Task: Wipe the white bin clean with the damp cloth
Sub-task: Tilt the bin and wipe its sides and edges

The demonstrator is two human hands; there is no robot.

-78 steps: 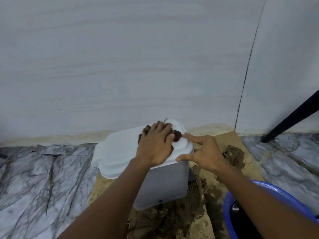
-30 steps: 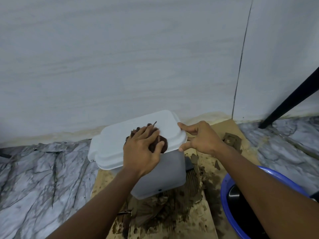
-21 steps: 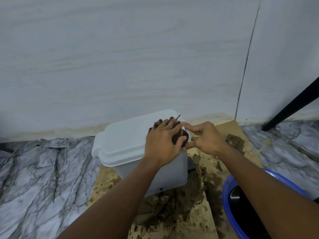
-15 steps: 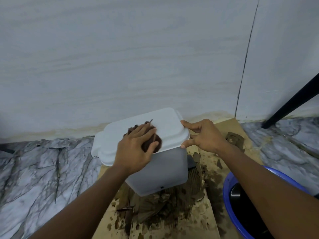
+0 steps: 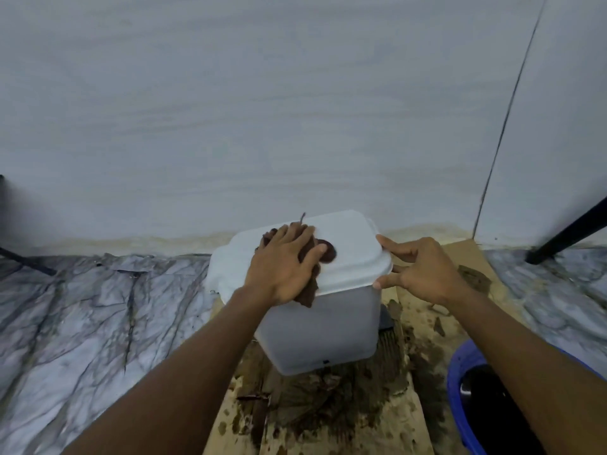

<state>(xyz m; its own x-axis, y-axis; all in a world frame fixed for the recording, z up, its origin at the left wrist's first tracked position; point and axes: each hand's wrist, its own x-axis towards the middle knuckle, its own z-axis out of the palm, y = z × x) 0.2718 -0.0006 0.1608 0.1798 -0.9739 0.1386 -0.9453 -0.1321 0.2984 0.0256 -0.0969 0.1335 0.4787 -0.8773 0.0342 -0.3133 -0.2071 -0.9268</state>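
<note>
The white bin point(image 5: 325, 330) stands upright on wet cardboard near the wall, its white lid point(image 5: 354, 254) closed. My left hand point(image 5: 284, 264) lies flat on the lid's middle, pressing a dark brown damp cloth point(image 5: 325, 254) against it; the cloth pokes out past my fingers and hangs a little over the lid's front edge. My right hand point(image 5: 420, 272) touches the lid's right rim with fingers spread, thumb under the edge.
Stained, soggy cardboard point(image 5: 331, 408) lies under the bin on a marble-patterned floor point(image 5: 82, 316). A blue bucket point(image 5: 460, 389) sits at the lower right under my right forearm. A black slanted leg point(image 5: 568, 231) stands at the far right. The wall point(image 5: 262, 110) is close behind the bin.
My left hand and the cloth have been sliding back and forth across the lid, and now sit near its middle and back. My right hand stays on the lid's right rim.
</note>
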